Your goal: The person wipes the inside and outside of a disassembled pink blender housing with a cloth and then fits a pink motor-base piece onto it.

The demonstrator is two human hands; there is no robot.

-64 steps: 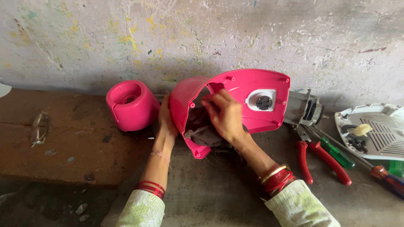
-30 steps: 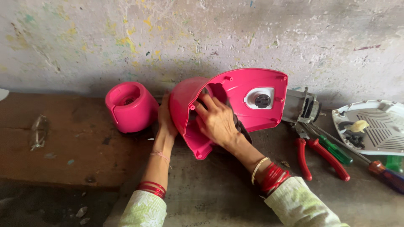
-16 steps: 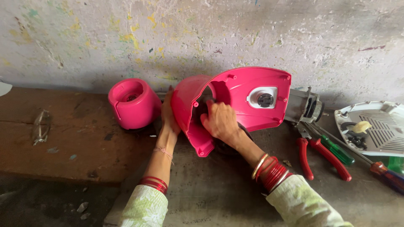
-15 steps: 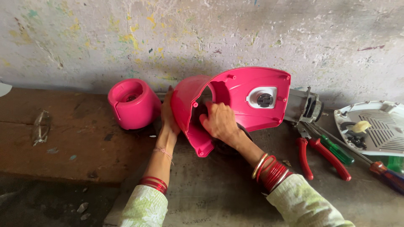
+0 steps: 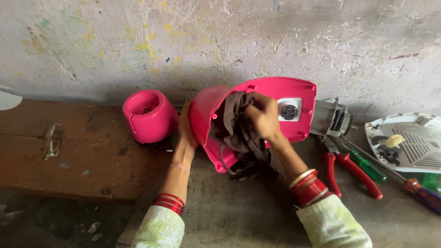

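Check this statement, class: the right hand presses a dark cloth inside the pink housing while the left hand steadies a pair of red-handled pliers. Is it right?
Not quite. The head view shows the left hand steadying the pink housing itself, on its outer side. The red-handled pliers lie untouched on the floor. The right hand does press the dark cloth inside.

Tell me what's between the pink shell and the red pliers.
In the head view, a grey metal motor part sits between the pink shell and the red pliers.
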